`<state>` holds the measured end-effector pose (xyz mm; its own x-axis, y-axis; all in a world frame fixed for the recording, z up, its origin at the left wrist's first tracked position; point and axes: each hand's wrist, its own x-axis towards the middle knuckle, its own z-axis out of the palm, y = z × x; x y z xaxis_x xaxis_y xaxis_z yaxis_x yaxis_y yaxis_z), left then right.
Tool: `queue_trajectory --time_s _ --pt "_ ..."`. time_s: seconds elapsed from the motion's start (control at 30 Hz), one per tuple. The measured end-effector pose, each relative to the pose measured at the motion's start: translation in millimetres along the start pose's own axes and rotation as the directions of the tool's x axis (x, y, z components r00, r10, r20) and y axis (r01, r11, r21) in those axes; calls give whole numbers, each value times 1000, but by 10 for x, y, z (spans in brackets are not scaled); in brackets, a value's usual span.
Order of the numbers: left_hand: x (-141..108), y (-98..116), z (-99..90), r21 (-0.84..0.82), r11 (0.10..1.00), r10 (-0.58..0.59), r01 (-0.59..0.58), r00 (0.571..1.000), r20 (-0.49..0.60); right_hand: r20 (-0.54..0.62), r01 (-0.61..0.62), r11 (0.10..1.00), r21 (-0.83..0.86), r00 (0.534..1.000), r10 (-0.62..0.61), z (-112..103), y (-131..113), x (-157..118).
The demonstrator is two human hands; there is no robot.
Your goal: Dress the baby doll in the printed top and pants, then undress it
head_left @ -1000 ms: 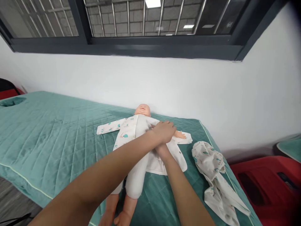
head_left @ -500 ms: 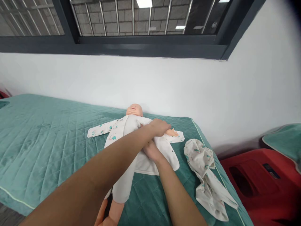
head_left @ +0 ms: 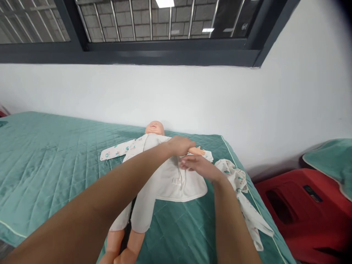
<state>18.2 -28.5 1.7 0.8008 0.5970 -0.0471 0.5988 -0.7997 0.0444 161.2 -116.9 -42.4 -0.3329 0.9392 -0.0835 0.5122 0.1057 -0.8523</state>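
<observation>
A baby doll (head_left: 154,128) lies on its back on the green quilted bed, its head by the wall. A white printed baby jacket (head_left: 176,185) is spread under and beside it, and one sleeve (head_left: 117,149) covers the doll's arm on the picture's left. My left hand (head_left: 181,145) is closed around the doll's other arm, whose bare hand (head_left: 196,150) sticks out past my fingers. Just below, my right hand (head_left: 199,165) reaches over the jacket's open side, fingers stretched out and slightly blurred. Whether they touch the cloth I cannot tell.
A crumpled printed baby garment (head_left: 242,190) lies near the bed's right edge, partly behind my right forearm. Beyond that edge stands a red plastic piece of furniture (head_left: 291,205) with green cloth (head_left: 330,161) on it. A white wall (head_left: 137,95) borders the bed's far side.
My right hand has moved from beneath my left wrist to the right, and its fingers now point left over the jacket. My left hand still holds the doll's arm.
</observation>
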Motion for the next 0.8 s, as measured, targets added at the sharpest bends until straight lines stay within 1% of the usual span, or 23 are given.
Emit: queue_trajectory --time_s 0.03,0.07,0.1,0.13,0.17,0.27,0.33,0.37,0.47,0.53,0.6,0.7,0.73,0.8 --pt "0 -10 20 -7 1000 -3 3 1000 -9 -125 -103 991 -83 988 92 -23 70 25" --pt "3 -17 41 -13 1000 -10 9 1000 -19 -250 -202 967 -156 955 160 -23 135 62" --pt "6 -20 62 -16 1000 -16 16 999 -27 -362 -278 938 -209 912 190 -5 192 106" --pt "10 -21 82 -17 1000 -23 22 999 -32 -448 -319 919 -233 874 190 25 240 151" --pt "14 -20 101 -19 999 -28 27 999 -35 -500 -325 919 -222 847 179 57 280 193" --pt "15 -18 146 -13 999 -32 31 998 -60 -577 -268 960 -81 798 174 90 380 276" --pt "5 -16 170 0 1000 -29 30 997 -77 -606 -228 973 28 770 197 27 455 294" --pt "-2 -13 181 7 1000 -26 26 996 -82 -631 -212 974 74 747 210 -23 495 296" --pt "-25 13 208 36 999 -8 10 997 -76 -712 -142 962 233 649 269 -165 602 297" --pt "-34 43 219 64 998 -4 7 998 -59 -731 -59 933 354 606 315 -206 635 299" --pt "-40 76 220 88 996 -4 7 1000 -28 -727 45 885 463 590 351 -208 633 298" --pt "-45 110 207 102 995 -20 19 1000 6 -718 202 795 572 591 367 -199 589 283" --pt "-46 115 201 104 994 -27 26 1000 8 -718 251 766 591 596 359 -204 569 275" --pt "-45 116 190 106 994 -41 40 999 3 -711 333 712 618 623 326 -229 520 259"
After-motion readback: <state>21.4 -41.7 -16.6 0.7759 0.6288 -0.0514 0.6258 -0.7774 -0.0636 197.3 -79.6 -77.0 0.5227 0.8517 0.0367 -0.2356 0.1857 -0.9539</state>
